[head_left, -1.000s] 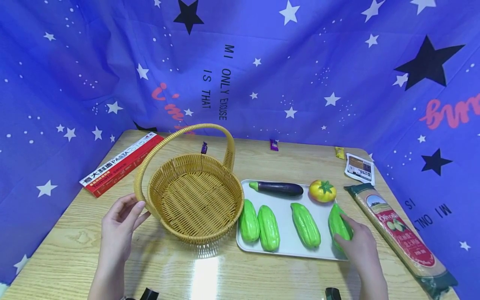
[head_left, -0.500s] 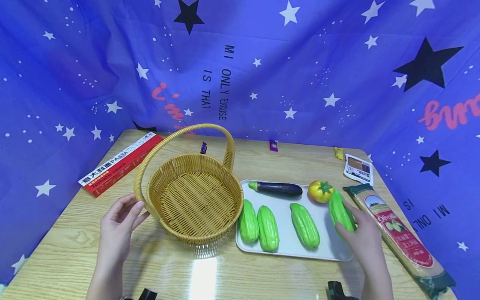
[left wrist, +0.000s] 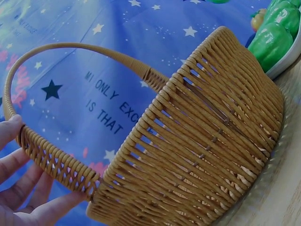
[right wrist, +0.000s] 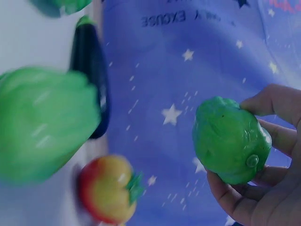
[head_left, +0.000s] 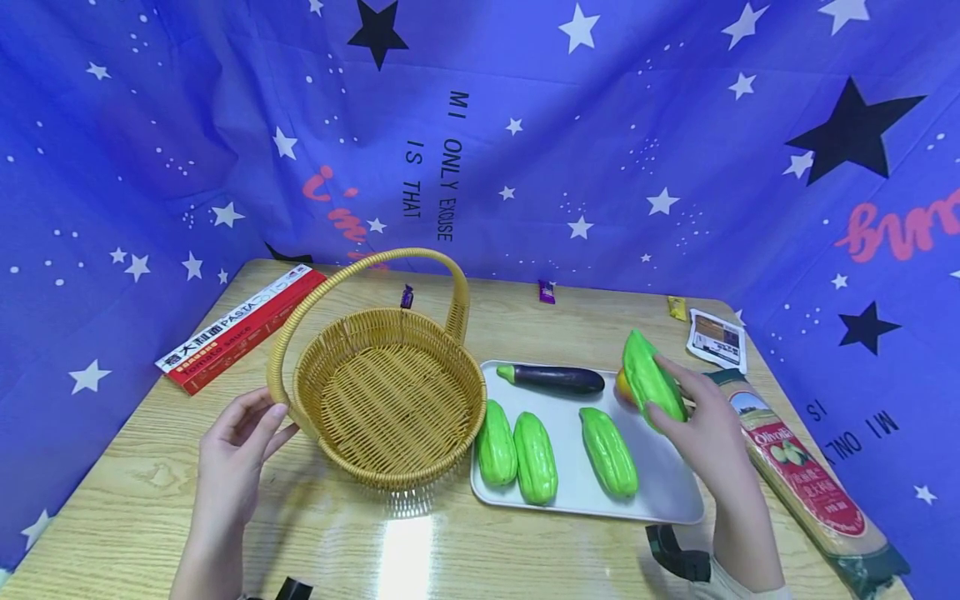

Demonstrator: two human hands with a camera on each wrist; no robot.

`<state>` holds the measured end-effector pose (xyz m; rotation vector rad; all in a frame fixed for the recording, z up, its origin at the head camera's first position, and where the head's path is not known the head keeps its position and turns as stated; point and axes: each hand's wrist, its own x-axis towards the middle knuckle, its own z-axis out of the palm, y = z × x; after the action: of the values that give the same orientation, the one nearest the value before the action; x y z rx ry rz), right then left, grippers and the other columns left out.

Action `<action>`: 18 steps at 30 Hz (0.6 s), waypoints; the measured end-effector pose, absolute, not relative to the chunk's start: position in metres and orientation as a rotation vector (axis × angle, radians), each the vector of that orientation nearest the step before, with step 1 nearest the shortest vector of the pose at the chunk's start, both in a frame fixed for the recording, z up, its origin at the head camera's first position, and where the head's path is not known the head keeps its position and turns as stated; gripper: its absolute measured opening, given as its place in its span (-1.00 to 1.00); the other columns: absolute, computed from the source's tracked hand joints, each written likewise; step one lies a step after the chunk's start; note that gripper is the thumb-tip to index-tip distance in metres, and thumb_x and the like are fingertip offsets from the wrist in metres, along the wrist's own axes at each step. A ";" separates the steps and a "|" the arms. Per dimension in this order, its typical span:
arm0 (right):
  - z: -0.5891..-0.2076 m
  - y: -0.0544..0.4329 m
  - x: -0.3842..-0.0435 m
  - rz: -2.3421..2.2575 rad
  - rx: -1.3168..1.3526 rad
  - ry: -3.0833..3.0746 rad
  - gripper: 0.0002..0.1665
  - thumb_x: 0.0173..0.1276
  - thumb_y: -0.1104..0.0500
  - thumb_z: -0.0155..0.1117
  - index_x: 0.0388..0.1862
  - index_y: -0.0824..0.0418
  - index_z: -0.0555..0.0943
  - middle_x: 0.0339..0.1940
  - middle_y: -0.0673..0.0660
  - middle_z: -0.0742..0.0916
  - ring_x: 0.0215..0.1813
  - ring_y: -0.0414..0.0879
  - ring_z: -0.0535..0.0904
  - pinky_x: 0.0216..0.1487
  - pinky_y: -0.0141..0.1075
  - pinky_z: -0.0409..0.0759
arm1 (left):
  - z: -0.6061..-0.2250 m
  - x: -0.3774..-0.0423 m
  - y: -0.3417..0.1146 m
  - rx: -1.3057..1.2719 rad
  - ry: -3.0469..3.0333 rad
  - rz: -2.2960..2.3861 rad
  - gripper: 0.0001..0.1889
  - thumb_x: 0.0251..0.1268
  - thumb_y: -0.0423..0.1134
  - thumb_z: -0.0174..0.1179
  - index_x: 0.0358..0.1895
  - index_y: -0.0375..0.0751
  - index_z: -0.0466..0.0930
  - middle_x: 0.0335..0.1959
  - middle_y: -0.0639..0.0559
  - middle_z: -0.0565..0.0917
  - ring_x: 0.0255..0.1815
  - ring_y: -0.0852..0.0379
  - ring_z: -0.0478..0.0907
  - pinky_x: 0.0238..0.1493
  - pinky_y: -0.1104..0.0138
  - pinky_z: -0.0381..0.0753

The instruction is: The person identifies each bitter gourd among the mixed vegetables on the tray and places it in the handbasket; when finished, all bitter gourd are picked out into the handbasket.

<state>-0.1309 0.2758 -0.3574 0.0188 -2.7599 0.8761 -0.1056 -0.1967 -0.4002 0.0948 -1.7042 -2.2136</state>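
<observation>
My right hand [head_left: 712, 429] grips a green ridged bitter melon [head_left: 651, 379], raised over the right end of the white tray [head_left: 660, 492]. In the right wrist view the melon [right wrist: 230, 141] sits between the thumb and fingers, blunt end toward the camera. On the tray lie two bitter melons close together at the left and another bitter melon [head_left: 609, 452] nearer the middle. Behind them are an eggplant [head_left: 558, 378] and a yellow-red tomato [right wrist: 108, 188], mostly hidden by the held melon in the head view. My left hand [head_left: 240, 454] holds the lower handle of the wicker basket [head_left: 401, 408], whose inside is bare.
A red pasta box [head_left: 243, 329] lies at the back left. A long spaghetti bag [head_left: 802, 475] lies right of the tray, with a white packet [head_left: 717, 339] behind it. Small wrapped candies, one a purple candy [head_left: 547, 292], lie along the back. Blue cloth surrounds the table.
My right hand has lifted the bitter melon off the tray's right end and carried it up, back and a little left, in front of the tomato. The left hand and basket stay put.
</observation>
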 end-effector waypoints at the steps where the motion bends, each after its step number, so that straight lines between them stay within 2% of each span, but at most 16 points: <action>1: -0.354 0.272 -0.134 0.884 0.060 -2.751 -0.29 0.24 0.20 0.29 0.38 0.15 0.32 0.22 0.39 0.49 0.07 0.21 0.46 -0.04 0.00 0.69 | -0.400 -0.106 -0.197 0.089 -1.702 -2.215 -0.80 0.28 -0.50 0.10 -0.12 -0.19 0.57 -0.24 0.09 0.63 -0.17 0.26 0.63 -0.16 0.36 0.77; 3: -0.347 0.265 -0.140 0.897 0.140 -2.734 -0.30 0.23 0.21 0.30 0.37 0.11 0.35 0.21 0.35 0.51 0.03 0.14 0.48 -0.09 -0.31 0.67 | -0.400 -0.106 -0.197 0.079 -1.697 -2.218 -0.80 0.28 -0.50 0.10 -0.12 -0.19 0.57 -0.24 0.08 0.64 -0.17 0.26 0.63 -0.16 0.36 0.77; 5: -0.341 0.256 -0.147 0.922 0.228 -2.719 -0.31 0.21 0.23 0.31 0.35 0.09 0.37 0.20 0.30 0.53 0.01 0.07 0.49 -0.14 -0.58 0.55 | -0.401 -0.106 -0.197 0.073 -1.695 -2.220 -0.80 0.28 -0.51 0.09 -0.12 -0.19 0.57 -0.24 0.08 0.63 -0.17 0.26 0.63 -0.16 0.36 0.77; 7: -0.336 0.248 -0.154 0.953 0.316 -2.718 -0.31 0.21 0.25 0.32 0.34 0.06 0.38 0.21 0.26 0.53 0.02 0.04 0.49 -0.15 -0.70 0.49 | -0.401 -0.106 -0.198 0.067 -1.693 -2.221 -0.79 0.28 -0.52 0.09 -0.12 -0.18 0.57 -0.23 0.08 0.63 -0.17 0.26 0.63 -0.16 0.36 0.77; 9: -0.331 0.239 -0.161 0.996 0.417 -2.724 -0.30 0.19 0.27 0.32 0.33 0.06 0.39 0.23 0.24 0.53 0.05 0.02 0.49 -0.08 -0.65 0.54 | -0.401 -0.105 -0.198 0.061 -1.692 -2.223 -0.79 0.28 -0.52 0.09 -0.12 -0.18 0.57 -0.23 0.09 0.63 -0.17 0.26 0.63 -0.16 0.36 0.77; 12: -0.325 0.225 -0.172 1.043 0.586 -2.741 -0.30 0.18 0.29 0.33 0.32 0.08 0.40 0.24 0.22 0.54 0.04 -0.02 0.50 -0.01 -0.40 0.66 | -0.401 -0.105 -0.198 0.056 -1.694 -2.225 -0.79 0.29 -0.51 0.08 -0.11 -0.19 0.57 -0.23 0.09 0.63 -0.16 0.26 0.63 -0.15 0.36 0.77; 15: -0.319 0.211 -0.183 1.093 0.755 -2.749 -0.30 0.17 0.27 0.34 0.32 0.08 0.41 0.25 0.20 0.54 0.02 -0.03 0.51 0.03 -0.18 0.69 | -0.402 -0.105 -0.198 0.065 -1.705 -2.214 -0.79 0.29 -0.51 0.09 -0.10 -0.19 0.57 -0.22 0.09 0.63 -0.16 0.26 0.63 -0.15 0.35 0.77; 18: -0.314 0.196 -0.193 1.140 0.893 -2.760 -0.30 0.17 0.25 0.35 0.32 0.06 0.40 0.24 0.16 0.54 0.03 -0.04 0.51 0.10 -0.12 0.67 | -0.402 -0.106 -0.198 0.071 -1.717 -2.204 -0.79 0.29 -0.50 0.09 -0.10 -0.19 0.57 -0.22 0.08 0.63 -0.16 0.26 0.63 -0.15 0.35 0.77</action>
<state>-0.1934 0.1961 -0.3142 0.8928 -2.7600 1.1403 -0.1058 -0.1982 -0.4020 0.0714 -1.7167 -2.2036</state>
